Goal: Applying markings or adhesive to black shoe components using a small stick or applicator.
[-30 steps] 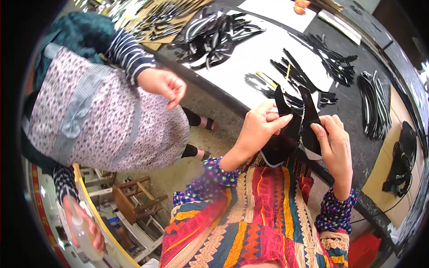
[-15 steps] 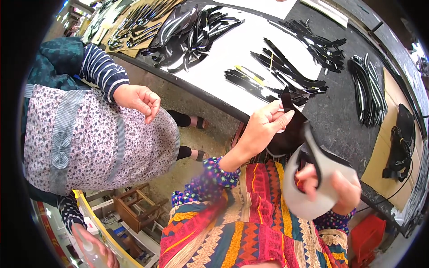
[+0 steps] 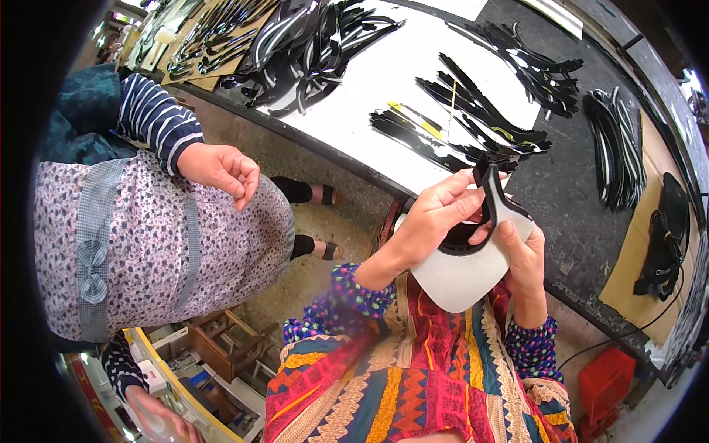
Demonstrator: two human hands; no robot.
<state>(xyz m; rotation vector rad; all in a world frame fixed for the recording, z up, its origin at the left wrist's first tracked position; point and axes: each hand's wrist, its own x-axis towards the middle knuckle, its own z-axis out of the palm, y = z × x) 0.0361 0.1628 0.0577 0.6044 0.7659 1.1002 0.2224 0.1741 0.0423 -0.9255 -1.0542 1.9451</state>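
Observation:
A flexible pale grey piece (image 3: 458,279) with a black-edged opening hangs between my hands, in front of my striped apron. My left hand (image 3: 441,219) has thumb and fingers pinched on its black upper edge. My right hand (image 3: 523,255) grips the opposite side, thumb on the grey face and fingers partly hidden behind it. Two black ends (image 3: 486,173) of the trim stand up close together between the hands. Just beyond them, black strips (image 3: 480,111) and a yellow tool (image 3: 417,122) lie on a white sheet (image 3: 362,70).
The dark worktable (image 3: 572,166) carries more bundles of black and white strips (image 3: 613,148) and a black item with a cord (image 3: 665,236). A co-worker in a flowered apron (image 3: 148,244) stands at left, one hand (image 3: 221,173) near the table edge. A red stool (image 3: 605,384) is at lower right.
My right hand has swung the grey piece left and up, and it now meets my left hand. The black ends have come together. The co-worker's hand has shifted slightly left.

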